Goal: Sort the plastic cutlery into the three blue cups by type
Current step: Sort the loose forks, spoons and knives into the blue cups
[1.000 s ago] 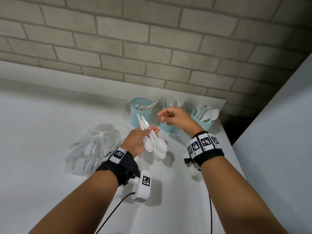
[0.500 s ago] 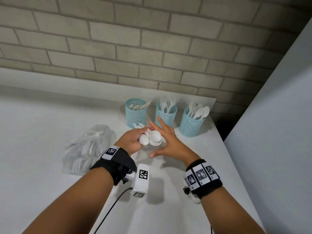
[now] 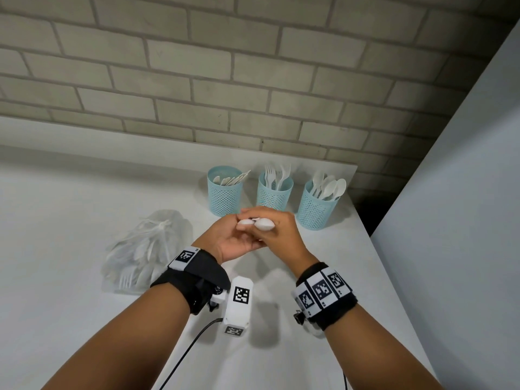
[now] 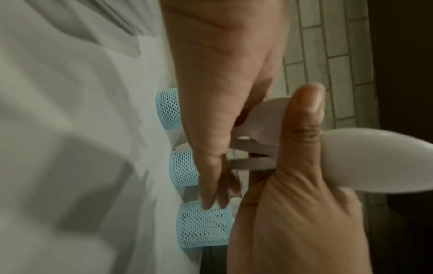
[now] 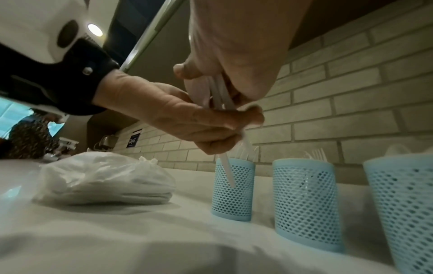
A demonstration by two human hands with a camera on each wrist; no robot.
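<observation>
our left hand (image 3: 233,243) grips a small bunch of white spoons (image 3: 257,223) by the handles, bowls up, and our right hand (image 3: 277,230) curls over the same bunch, probably to draw them off for dropping. just beyond stand the three blue cups: knife cup (image 3: 225,191), fork cup (image 3: 274,190), and the spoon cup (image 3: 318,205) on the right, where these likely belong. the bag of unsorted cutlery (image 3: 143,250) lies on the worktop (image 3: 70,209) to our left.

spoon handles (image 3: 254,220) hidden between hands, bagged cutlery (image 3: 140,249) indistinct
</observation>
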